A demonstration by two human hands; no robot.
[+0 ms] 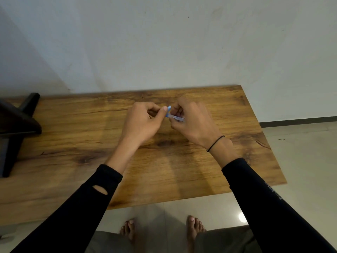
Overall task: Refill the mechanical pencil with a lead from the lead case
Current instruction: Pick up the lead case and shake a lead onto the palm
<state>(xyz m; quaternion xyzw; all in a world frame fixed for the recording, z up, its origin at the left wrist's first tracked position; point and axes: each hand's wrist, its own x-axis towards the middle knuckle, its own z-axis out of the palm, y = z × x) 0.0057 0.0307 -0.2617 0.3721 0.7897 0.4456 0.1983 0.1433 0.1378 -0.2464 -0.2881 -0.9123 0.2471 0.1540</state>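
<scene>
While I watch from the head camera, the wooden surface fills the middle of the view, its far edge against a pale wall. At about nine o'clock a dark object with a black post stands on the surface, well apart from both hands; I cannot tell what it is. Nothing else lies on the bare wood near the hands, and nothing stands between the camera and them. At six o'clock, below the near edge, I see two bare feet on a tiled floor.

Both hands are raised together over the far middle of the surface, near twelve o'clock. My left hand has its grip narrow, thumb and forefinger pinched on a small blue piece, which I take to be the cap end of the lead case. My right hand, with a thin black band on its wrist, holds a slim translucent lead case in a closed grip; it juts out toward nine o'clock and meets the blue piece. The case is too small for me to tell whether it is open or what is inside. I cannot make out the mechanical pencil. Black sleeves cover both forearms.
</scene>
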